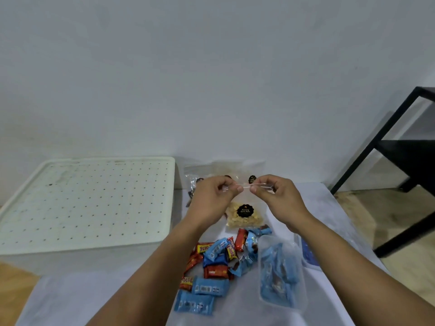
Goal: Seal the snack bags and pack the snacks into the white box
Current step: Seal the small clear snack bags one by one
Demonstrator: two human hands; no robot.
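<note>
Now, biggest first: the wall [211, 67] fills the top of the view, and a perforated white lid [87, 201] sits at the left, with a black frame [386, 149] off to the right. The bench [70, 297] wears a pale cloth. On it, a clear tub [281, 271] near the right forearm holds blue packets, and a loose pile of wrappers [214, 262], blue and red, lies just beside it. I cannot say for certain which item is the white box.

Up front, the bag [244, 215] hangs between both hands, clear plastic with pale snacks settled low and a black sticker on its face. The left hand [211, 194] pinches the top strip with thumb and forefinger closed tight; the right hand [275, 191] does the same at the other end, and the strip runs taut between them. More bags [200, 175] lie behind, against the wall.

My read: sealing is the step in hand. That film looks thin, slick and floppy, the load light and likely brittle, so the hold belongs on the top strip, not the belly. Squeeze the belly and the snacks may crumble.
</note>
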